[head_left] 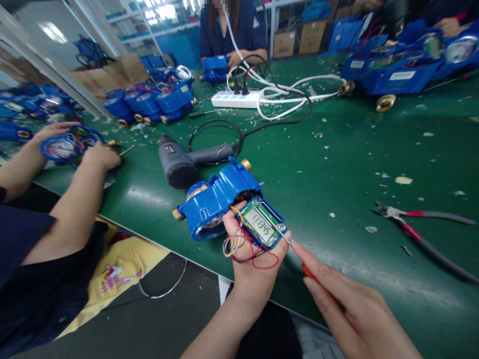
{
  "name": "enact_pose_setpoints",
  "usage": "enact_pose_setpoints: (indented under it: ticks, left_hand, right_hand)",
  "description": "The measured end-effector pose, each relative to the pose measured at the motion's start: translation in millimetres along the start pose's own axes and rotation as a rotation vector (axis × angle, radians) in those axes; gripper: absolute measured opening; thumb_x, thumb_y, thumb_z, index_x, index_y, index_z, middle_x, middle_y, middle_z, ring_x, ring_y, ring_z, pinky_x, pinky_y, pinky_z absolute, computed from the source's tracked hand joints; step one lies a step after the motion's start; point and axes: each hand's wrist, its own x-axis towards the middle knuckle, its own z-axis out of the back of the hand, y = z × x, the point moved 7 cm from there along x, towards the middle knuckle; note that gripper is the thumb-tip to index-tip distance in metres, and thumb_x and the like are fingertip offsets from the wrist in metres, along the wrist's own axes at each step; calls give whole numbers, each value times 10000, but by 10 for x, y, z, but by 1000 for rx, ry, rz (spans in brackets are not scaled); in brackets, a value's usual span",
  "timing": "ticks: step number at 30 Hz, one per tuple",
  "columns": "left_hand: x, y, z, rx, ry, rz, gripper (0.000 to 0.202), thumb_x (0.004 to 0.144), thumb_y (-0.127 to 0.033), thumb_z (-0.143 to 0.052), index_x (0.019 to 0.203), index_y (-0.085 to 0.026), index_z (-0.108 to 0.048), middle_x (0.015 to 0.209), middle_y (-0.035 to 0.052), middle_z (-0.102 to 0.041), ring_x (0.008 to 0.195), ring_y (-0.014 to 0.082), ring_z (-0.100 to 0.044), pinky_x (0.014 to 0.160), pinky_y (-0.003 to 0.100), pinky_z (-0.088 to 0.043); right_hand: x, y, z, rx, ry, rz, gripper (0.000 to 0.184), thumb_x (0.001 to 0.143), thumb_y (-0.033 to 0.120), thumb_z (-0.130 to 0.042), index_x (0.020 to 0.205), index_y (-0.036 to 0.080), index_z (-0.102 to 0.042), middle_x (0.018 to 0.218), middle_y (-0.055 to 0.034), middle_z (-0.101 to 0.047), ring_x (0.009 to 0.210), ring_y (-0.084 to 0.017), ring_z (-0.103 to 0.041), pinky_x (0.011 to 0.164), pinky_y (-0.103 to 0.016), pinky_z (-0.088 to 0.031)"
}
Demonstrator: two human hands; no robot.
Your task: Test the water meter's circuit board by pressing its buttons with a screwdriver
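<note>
Reading "11345", display module (262, 224) in left grip (249, 254); screwdriver (279, 232) in right grip (348, 304).

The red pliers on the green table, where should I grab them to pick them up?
Take the red pliers by the two long handles, about midway, coming from above. The handles lie flat on the green table, spread apart and stretching to the right, with bare table around them. The short metal jaws point left and give little to hold.
</note>
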Motion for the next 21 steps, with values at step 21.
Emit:
enact_pose_setpoints:
  ticks: [21]
  left_hand:
    - [-51, -19, 4, 94, 33, -21, 652, 609, -154, -804, 1116, -268, -409, 1117, 77, -672, 1014, 256, -700, 920, 410, -546]
  right_hand:
    - [-96, -10, 59, -38, -154, -30, 509, 983, 119, -417, 1479, 218, -356, 1152, -92, -628, 938, -142, -653, 711, -175, -539]
